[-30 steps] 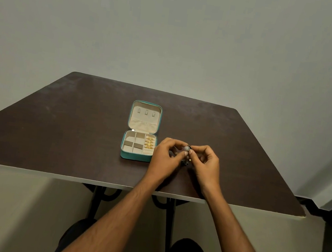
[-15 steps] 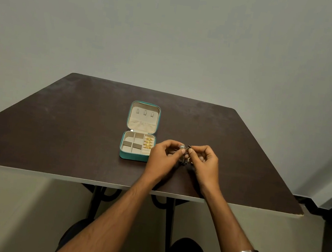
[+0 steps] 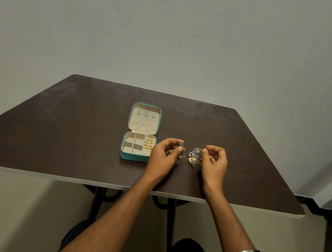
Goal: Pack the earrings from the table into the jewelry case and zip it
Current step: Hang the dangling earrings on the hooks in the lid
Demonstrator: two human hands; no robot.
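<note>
Progress partial | jewelry case (image 3: 141,132) open on counter (image 3: 53,131), gold earrings (image 3: 149,144) stowed at 3 o'clock | left hand (image 3: 163,157) pinches one earring (image 3: 180,144) | right hand (image 3: 214,164) pinches earring cluster (image 3: 195,156) | remaining: stow, zip

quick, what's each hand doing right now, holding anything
Left hand: pinching a small silver earring at its fingertips.
Right hand: pinching another small piece above the earring pile; too small to identify.
</note>
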